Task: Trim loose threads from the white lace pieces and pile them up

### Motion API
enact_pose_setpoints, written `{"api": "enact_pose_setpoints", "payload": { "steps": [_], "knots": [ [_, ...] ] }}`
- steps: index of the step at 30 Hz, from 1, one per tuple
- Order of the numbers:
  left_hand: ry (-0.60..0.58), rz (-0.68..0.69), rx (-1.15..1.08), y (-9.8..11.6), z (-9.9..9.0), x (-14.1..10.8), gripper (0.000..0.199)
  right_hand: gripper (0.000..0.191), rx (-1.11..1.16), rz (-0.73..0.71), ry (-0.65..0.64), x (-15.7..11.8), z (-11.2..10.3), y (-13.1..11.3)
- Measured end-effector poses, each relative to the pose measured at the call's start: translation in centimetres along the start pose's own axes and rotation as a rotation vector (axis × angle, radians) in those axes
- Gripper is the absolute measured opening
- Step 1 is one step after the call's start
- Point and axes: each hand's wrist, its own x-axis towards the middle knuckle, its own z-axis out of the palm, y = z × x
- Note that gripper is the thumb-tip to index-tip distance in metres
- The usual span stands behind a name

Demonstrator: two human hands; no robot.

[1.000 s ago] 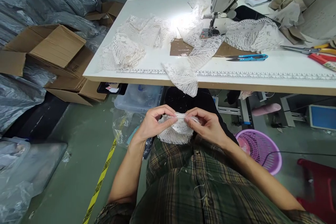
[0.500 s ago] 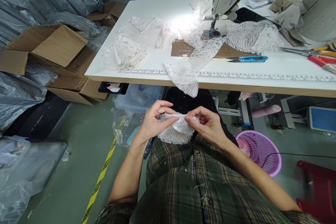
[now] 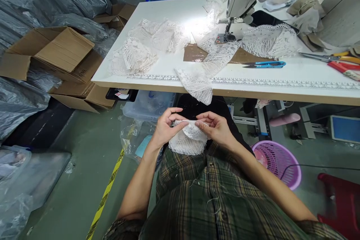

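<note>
Over my lap hangs a piece of white lace fabric (image 3: 188, 143), its upper edge folded over. My left hand (image 3: 168, 126) pinches that edge between thumb and fingers on the left side. On the right, my right hand (image 3: 215, 129) grips the same edge, thumb on top, close to the left fingertips. More white lace (image 3: 197, 86) hangs over the table's front edge just above my hands and runs back toward the sewing machine (image 3: 239, 3). A heap of lace (image 3: 137, 52) lies at the table's left.
Blue thread snips (image 3: 266, 64) lie on the white table (image 3: 165, 75) near its printed ruler. Scissors (image 3: 323, 57) rest farther right. Cardboard boxes (image 3: 64, 48) stand at the left. A purple basket (image 3: 295, 172) and a red stool (image 3: 337, 202) are on the floor at right.
My right hand has shifted slightly left along the lace edge, nearer my left hand. The left hand stays in nearly the same place, still pinching the fabric.
</note>
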Motion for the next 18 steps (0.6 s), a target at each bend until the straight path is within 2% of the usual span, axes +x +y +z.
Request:
{"api": "enact_pose_setpoints", "payload": {
  "steps": [3, 6, 11, 13, 16, 18],
  "knots": [
    [-0.073, -0.041, -0.053, -0.5, -0.3, 0.2, 0.060, 0.038, 0.060, 0.078, 0.038, 0.5, 0.1, 0.2],
    [-0.158, -0.077, -0.036, -1.0, -0.7, 0.4, 0.067, 0.040, 0.073, 0.097, 0.062, 0.8, 0.0, 0.3],
    [-0.196, -0.118, 0.057, -1.3, -1.3, 0.0, 0.057, 0.038, 0.050, 0.062, 0.063, 0.5, -0.4, 0.1],
    [-0.221, -0.120, 0.030, -0.8, -1.6, -0.7, 0.053, 0.037, 0.044, 0.065, 0.023, -0.4, -0.6, -0.3],
    [-0.372, -0.142, -0.074, 0.3, -2.0, -1.9, 0.054, 0.034, 0.043, 0.133, -0.131, -2.2, -1.2, -0.5],
    [-0.451, -0.169, -0.068, 0.6, -2.0, -2.3, 0.053, 0.031, 0.025, 0.172, -0.218, -2.9, -1.6, 0.0]
  ]
}}
